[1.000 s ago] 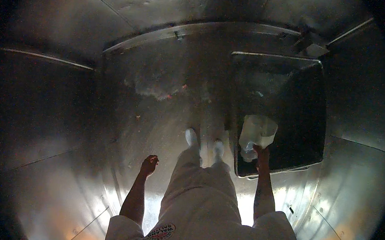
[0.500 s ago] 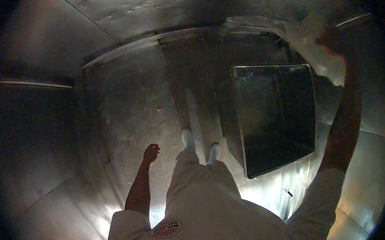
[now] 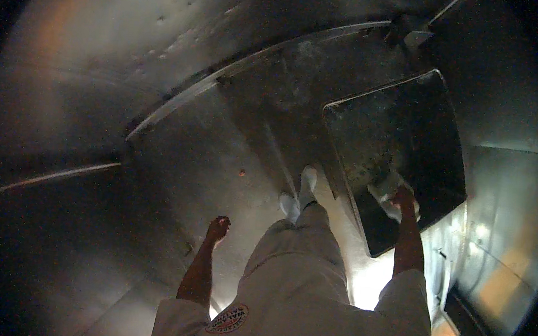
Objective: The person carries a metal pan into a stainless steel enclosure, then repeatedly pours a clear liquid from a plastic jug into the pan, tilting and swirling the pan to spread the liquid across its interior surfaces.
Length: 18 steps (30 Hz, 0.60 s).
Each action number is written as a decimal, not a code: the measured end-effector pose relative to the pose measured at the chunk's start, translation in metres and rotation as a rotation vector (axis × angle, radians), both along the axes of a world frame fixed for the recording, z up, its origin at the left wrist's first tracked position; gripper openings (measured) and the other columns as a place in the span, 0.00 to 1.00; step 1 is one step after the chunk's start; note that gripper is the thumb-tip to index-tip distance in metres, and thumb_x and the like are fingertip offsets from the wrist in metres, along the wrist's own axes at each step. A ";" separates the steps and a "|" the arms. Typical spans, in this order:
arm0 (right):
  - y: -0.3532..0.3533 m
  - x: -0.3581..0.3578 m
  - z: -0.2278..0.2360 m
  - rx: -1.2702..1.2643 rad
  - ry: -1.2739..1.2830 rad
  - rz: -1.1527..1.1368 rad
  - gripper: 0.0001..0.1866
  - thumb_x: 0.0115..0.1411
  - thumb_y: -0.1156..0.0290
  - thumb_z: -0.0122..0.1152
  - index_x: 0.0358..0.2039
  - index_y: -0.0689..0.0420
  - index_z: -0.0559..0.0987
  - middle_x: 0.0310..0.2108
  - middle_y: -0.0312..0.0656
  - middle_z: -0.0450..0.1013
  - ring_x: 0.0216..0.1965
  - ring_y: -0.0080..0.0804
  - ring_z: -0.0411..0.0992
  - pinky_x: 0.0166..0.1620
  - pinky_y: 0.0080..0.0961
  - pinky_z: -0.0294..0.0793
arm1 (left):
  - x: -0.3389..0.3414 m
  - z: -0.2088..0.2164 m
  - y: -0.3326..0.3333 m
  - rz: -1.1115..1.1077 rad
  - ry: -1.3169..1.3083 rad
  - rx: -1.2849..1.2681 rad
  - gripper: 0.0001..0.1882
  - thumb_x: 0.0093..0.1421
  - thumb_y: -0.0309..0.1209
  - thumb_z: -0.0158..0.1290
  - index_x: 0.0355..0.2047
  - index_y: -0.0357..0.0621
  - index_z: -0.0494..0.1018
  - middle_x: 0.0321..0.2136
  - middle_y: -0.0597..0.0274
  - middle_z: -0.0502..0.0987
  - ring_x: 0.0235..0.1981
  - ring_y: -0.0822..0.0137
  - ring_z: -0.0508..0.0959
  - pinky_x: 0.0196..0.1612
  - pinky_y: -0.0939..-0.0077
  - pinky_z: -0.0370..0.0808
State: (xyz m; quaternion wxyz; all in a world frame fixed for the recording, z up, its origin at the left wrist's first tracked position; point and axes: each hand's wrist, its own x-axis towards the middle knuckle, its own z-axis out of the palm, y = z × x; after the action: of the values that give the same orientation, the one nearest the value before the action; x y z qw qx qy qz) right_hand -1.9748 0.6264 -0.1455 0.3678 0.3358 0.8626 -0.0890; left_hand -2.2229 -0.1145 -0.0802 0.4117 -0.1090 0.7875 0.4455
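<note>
My right hand is closed on a crumpled whitish cloth. Both are over the near part of a deep, dark rectangular bin at my right; whether the cloth touches the inside is too dim to tell. The cloth hangs out on both sides of my fingers. At my left side my left hand hangs low, its fingers curled in and nothing visible in them.
Around me is a dim metal enclosure with a raised curved ledge ahead. My light-coloured shoes stand on the metal floor left of the bin. A small reddish bit lies there. Bright light falls near the bin's close corner.
My right hand has come down from the wall at the upper right to the bin, bringing the cloth. My left hand still hangs curled. The view has tilted, and my feet have shifted.
</note>
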 end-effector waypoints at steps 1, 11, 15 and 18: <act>0.027 0.083 -0.015 0.096 -0.015 -0.084 0.29 0.45 0.59 0.68 0.50 0.49 0.74 0.46 0.47 0.74 0.49 0.47 0.72 0.48 0.44 0.74 | 0.004 -0.009 0.042 -0.090 -0.028 -0.009 0.15 0.64 0.40 0.48 0.43 0.42 0.72 0.32 0.60 0.77 0.31 0.68 0.76 0.36 0.74 0.73; -0.131 0.030 -0.030 -0.247 0.414 -0.606 0.26 0.45 0.63 0.69 0.47 0.53 0.76 0.43 0.48 0.76 0.43 0.43 0.74 0.44 0.40 0.74 | -0.093 0.050 0.065 -0.291 0.100 -0.121 0.18 0.66 0.43 0.44 0.43 0.41 0.72 0.36 0.59 0.77 0.35 0.65 0.77 0.42 0.67 0.72; -0.204 -0.006 -0.013 -0.483 0.873 -0.979 0.25 0.46 0.65 0.70 0.46 0.54 0.77 0.41 0.48 0.76 0.41 0.41 0.75 0.43 0.39 0.74 | -0.156 0.028 0.050 -0.392 0.222 -0.119 0.16 0.66 0.40 0.44 0.43 0.41 0.72 0.39 0.59 0.76 0.39 0.64 0.76 0.44 0.64 0.72; -0.235 -0.022 0.043 -0.628 1.040 -1.350 0.23 0.55 0.62 0.63 0.49 0.58 0.74 0.44 0.51 0.75 0.43 0.41 0.74 0.46 0.38 0.73 | -0.173 0.041 0.059 -0.553 0.259 -0.231 0.14 0.63 0.35 0.46 0.44 0.42 0.72 0.42 0.58 0.76 0.46 0.62 0.74 0.50 0.61 0.69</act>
State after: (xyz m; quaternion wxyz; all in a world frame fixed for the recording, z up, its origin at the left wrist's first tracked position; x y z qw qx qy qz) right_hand -1.9970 0.3917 -0.1022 -0.1236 0.5717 0.4756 -0.6570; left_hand -2.3956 -0.0554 -0.0395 0.3984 0.1206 0.8784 0.2347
